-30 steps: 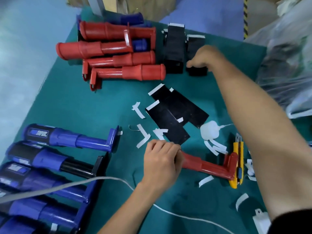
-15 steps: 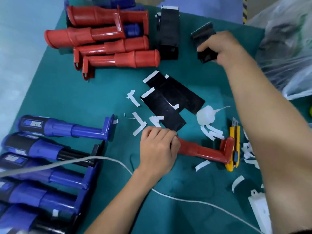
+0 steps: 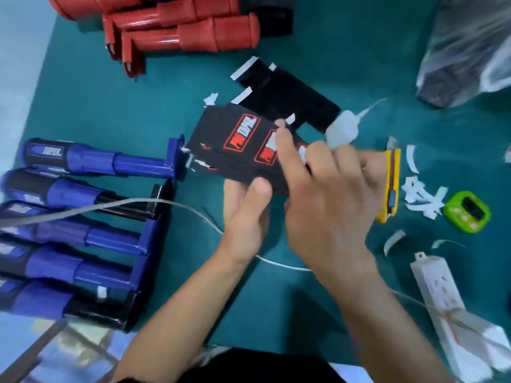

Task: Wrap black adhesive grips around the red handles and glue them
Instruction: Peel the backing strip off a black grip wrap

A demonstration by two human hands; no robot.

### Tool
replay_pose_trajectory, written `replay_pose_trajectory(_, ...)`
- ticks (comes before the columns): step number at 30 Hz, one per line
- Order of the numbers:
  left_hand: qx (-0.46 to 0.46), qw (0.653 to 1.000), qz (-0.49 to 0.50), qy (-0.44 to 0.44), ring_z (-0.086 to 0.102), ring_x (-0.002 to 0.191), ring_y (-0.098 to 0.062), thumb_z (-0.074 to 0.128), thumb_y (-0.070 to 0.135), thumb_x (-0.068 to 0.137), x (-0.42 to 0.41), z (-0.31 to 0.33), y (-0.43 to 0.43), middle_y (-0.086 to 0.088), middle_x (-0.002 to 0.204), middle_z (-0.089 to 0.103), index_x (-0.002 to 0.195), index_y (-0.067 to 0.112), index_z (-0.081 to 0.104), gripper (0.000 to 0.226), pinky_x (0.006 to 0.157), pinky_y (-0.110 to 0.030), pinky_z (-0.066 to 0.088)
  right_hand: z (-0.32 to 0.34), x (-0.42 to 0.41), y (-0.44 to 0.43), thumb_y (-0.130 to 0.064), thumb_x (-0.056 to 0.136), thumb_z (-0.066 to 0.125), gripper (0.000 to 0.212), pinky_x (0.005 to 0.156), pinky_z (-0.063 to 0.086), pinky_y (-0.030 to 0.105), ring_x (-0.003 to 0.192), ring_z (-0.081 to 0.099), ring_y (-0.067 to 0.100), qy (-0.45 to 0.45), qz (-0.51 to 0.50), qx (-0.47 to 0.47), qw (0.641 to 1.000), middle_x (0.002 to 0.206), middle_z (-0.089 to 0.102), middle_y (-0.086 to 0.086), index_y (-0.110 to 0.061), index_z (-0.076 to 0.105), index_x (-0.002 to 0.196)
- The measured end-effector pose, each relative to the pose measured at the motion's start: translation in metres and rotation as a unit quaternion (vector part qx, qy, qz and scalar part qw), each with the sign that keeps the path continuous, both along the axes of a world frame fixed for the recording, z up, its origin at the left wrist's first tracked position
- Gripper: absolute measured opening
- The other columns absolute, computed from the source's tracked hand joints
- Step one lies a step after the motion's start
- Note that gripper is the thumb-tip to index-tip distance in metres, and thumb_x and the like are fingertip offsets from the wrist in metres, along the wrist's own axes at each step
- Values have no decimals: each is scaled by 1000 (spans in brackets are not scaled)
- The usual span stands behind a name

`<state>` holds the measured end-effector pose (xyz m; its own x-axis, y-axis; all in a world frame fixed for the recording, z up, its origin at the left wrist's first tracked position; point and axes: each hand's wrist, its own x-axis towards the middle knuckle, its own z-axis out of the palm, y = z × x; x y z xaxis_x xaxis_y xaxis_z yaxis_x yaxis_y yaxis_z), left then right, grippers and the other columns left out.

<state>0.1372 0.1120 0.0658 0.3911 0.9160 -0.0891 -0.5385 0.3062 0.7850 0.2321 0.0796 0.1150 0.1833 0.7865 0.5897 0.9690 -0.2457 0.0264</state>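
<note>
A fanned stack of black adhesive grips [image 3: 221,142] with red and white logos is held over the table's middle. My left hand [image 3: 246,217] holds the stack from below, thumb on its near edge. My right hand [image 3: 326,194] lies over the stack's right part, thumb and fingers pinching the top sheets. Several bare red handles [image 3: 199,29] lie piled at the far left. More black grip sheets [image 3: 287,98] lie flat behind the stack. A white glue bottle [image 3: 343,128] lies just past my right fingers. The red handle I held before is hidden under my hands.
Several wrapped blue handles [image 3: 83,211] lie in a row at the left. A yellow utility knife [image 3: 391,186], white backing strips [image 3: 423,194], a green timer [image 3: 467,211] and a white power strip [image 3: 437,291] lie at the right. A plastic bag [image 3: 470,51] sits far right.
My right hand brought a stack of black grips from the far pile down to the table's middle. My left hand let go of the red handle and took the stack from below.
</note>
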Motion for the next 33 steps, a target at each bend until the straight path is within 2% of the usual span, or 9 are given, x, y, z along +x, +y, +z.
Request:
replay_pose_trajectory(3,-90,996,29,-1,70,111,-29,53,15,104,-3,2,13,-15,118,73,132,8,59,30,96,-40,55,-29,-26,-28,-7,90,68,52,93,45,46,107,61,32,116,44,-95,988,113,71,13,-13,65,142)
replay_pose_trajectory(7,-120,992,-47,-10,72,108,-30,41,11,104,-15,-5,34,-18,111,76,127,5,65,34,92,-39,58,-40,-6,-40,-24,74,89,78,119,39,42,149,39,27,436,99,-91,890,159,40,16,-14,48,140)
replay_pose_trajectory(9,-91,988,-124,-33,65,124,-28,45,15,105,-14,-5,32,-17,130,70,134,3,61,35,101,-40,54,-37,-9,-41,-35,73,85,73,115,39,26,146,39,16,471,89,-64,875,158,41,9,-18,43,130)
replay_pose_trajectory(12,-28,977,-210,-18,50,140,-25,54,37,105,-10,-7,22,-7,153,53,146,5,51,53,113,-42,43,-32,-14,-35,-23,67,87,83,102,47,29,132,52,18,491,84,-85,863,150,47,-1,-27,39,135)
replay_pose_trajectory(17,206,923,-197,260,62,128,-20,53,42,102,-6,-13,12,-4,136,66,138,5,60,51,107,-40,49,-11,8,-52,-1,66,78,94,89,56,44,124,54,13,424,65,-189,883,137,46,-16,-43,38,140)
replay_pose_trajectory(20,334,877,-133,320,66,108,-13,43,60,106,0,-18,3,5,113,72,116,7,73,62,94,-37,50,16,60,-70,-4,60,68,77,98,42,20,116,54,1,458,79,-107,879,123,52,-23,-36,53,128)
replay_pose_trajectory(24,410,764,-3,498,63,118,-19,65,27,97,-2,-40,22,3,116,75,115,13,76,25,111,-37,41,25,165,-54,-22,64,71,60,101,47,39,98,69,14,646,-82,84,754,104,72,-6,-3,58,120)
replay_pose_trajectory(28,358,719,-5,596,62,115,-24,59,30,98,-1,-48,39,3,115,73,112,16,76,26,110,-41,40,-3,149,-9,-13,68,64,56,91,56,28,107,68,9,530,-138,181,817,122,67,7,-5,59,123)
replay_pose_trajectory(33,330,733,-19,594,61,99,-21,51,33,100,2,-48,39,4,106,70,102,17,77,30,98,-41,45,-47,160,48,-18,82,71,72,105,47,33,122,59,26,438,-196,-162,862,136,56,9,-26,47,149)
